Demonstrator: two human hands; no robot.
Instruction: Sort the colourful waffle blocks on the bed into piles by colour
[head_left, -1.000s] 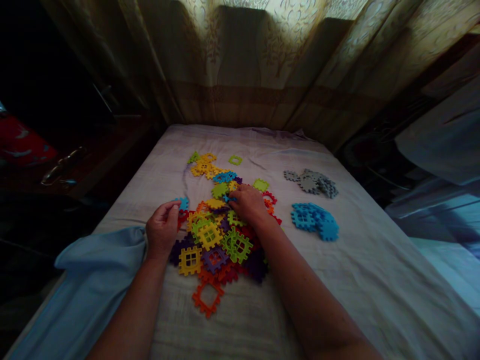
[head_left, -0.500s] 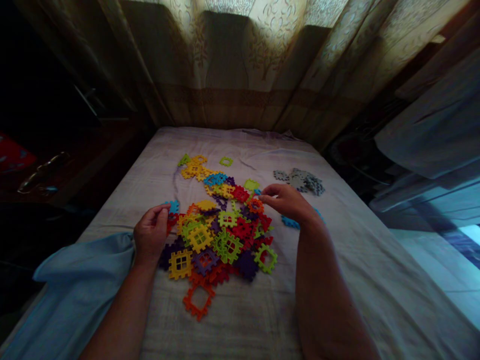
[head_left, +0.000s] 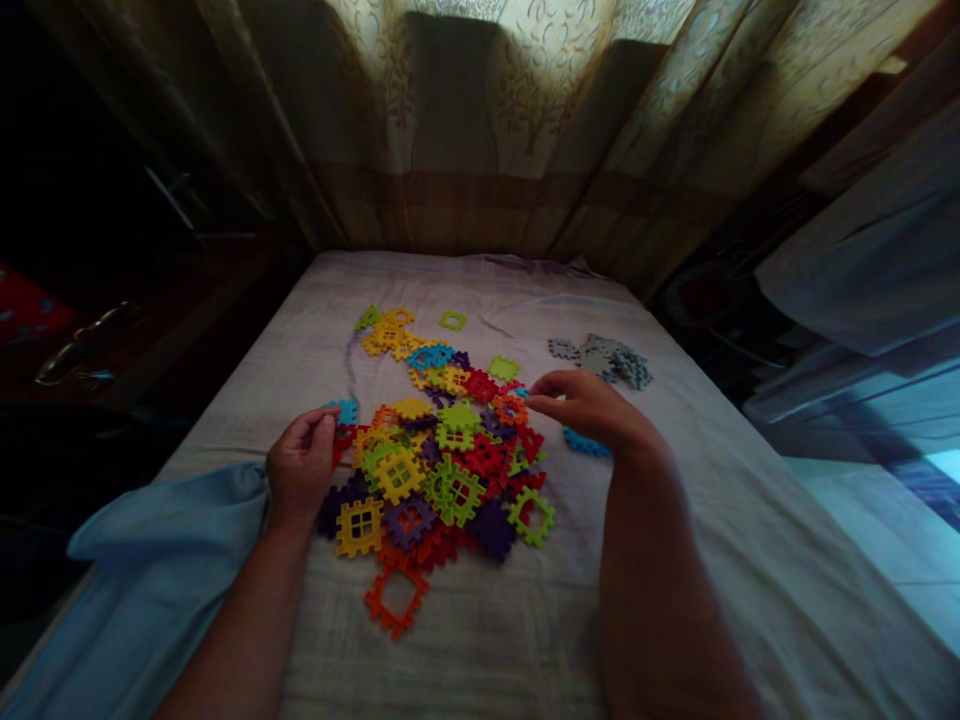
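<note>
My left hand [head_left: 301, 462] is closed at the left edge of a heap of toothed plastic building tiles [head_left: 480, 455]. Its thumb and fingers pinch a blue tile [head_left: 346, 411], and a red tile [head_left: 349, 437] lies just beyond the fingertips. Over the heap's right side, my right hand [head_left: 574, 397] has its thumb and forefinger closed around a small blue tile [head_left: 521, 393], only partly visible. An orange tile [head_left: 510, 409] sits right below those fingertips. A lime tile [head_left: 459, 416] rests on top of the heap, overlapping a lime window tile.
Grey tiles [head_left: 607, 358] form a separate pile at the back right. Blue tiles [head_left: 585, 443] lie partly behind my right wrist. Yellow tiles [head_left: 390, 335] trail toward the back left. A light blue cloth [head_left: 172, 560] lies by my left forearm; a curtain [head_left: 465, 130] hangs behind.
My right hand has shifted slightly right and toward me, the small blue tile moving with it. A lime tile now shows flat on the heap's middle. My left hand stays put.
</note>
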